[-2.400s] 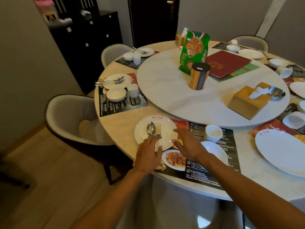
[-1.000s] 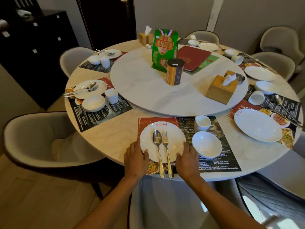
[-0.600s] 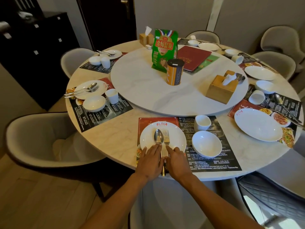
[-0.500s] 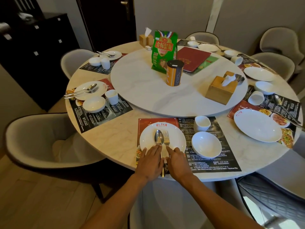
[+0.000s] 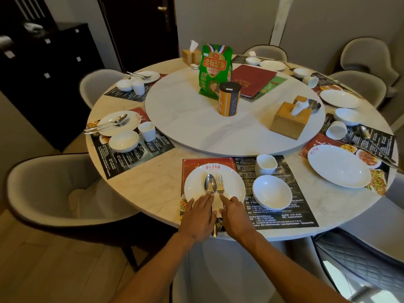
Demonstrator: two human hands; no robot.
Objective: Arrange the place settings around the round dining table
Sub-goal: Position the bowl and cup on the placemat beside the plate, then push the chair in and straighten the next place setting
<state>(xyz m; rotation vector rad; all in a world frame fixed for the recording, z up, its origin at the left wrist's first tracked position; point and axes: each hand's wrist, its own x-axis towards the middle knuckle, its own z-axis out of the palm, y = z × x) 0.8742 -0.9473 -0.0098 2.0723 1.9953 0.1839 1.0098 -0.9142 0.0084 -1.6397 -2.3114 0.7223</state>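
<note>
At the near edge of the round table (image 5: 142,189) a white plate (image 5: 231,182) lies on a dark printed placemat (image 5: 301,217). A spoon (image 5: 209,183) and a fork (image 5: 220,182) lie side by side across the plate, handles toward me. My left hand (image 5: 200,216) lies flat over the spoon's handle, fingers stretched. My right hand (image 5: 235,215) lies flat over the fork's handle. Neither hand grips anything. On the mat to the right stand a white bowl (image 5: 271,192) and a white cup (image 5: 265,165).
A lazy Susan (image 5: 185,119) carries a green bag (image 5: 213,71), an orange tin (image 5: 228,99), a red menu (image 5: 253,80) and a wooden tissue box (image 5: 289,119). More settings ring the table: a plate (image 5: 338,169) at right, another plate (image 5: 115,124) at left. Chairs (image 5: 50,189) surround it.
My hands have come in from the plate's two sides to lie together over the spoon and fork handles. The cutlery now sits closer together. In the last half second little has moved.
</note>
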